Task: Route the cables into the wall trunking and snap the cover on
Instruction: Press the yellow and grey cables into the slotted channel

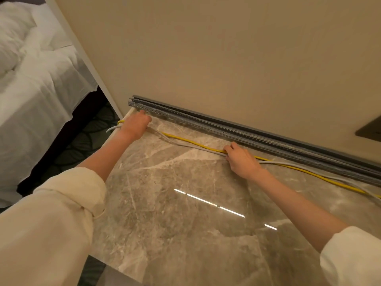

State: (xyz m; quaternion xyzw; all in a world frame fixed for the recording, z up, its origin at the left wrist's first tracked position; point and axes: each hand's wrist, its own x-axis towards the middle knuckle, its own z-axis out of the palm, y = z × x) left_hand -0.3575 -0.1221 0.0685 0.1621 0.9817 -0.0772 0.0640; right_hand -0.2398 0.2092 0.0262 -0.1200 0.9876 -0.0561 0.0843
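A long grey slotted trunking (237, 134) runs along the foot of the beige wall, its channel open. A yellow cable (193, 143) and a grey cable (185, 144) lie side by side on the marble top, just in front of the trunking. My left hand (135, 124) is closed around both cables at the trunking's left end, near the table corner. My right hand (240, 157) pinches the same cables about midway along. The cable ends stick out past my left hand, over the table's edge.
The glossy marble tabletop (185, 203) fills the foreground. A bed with white linen (37, 79) stands to the left, with dark patterned carpet (82, 141) between it and the table. A dark plate (371, 129) sits on the wall at the right.
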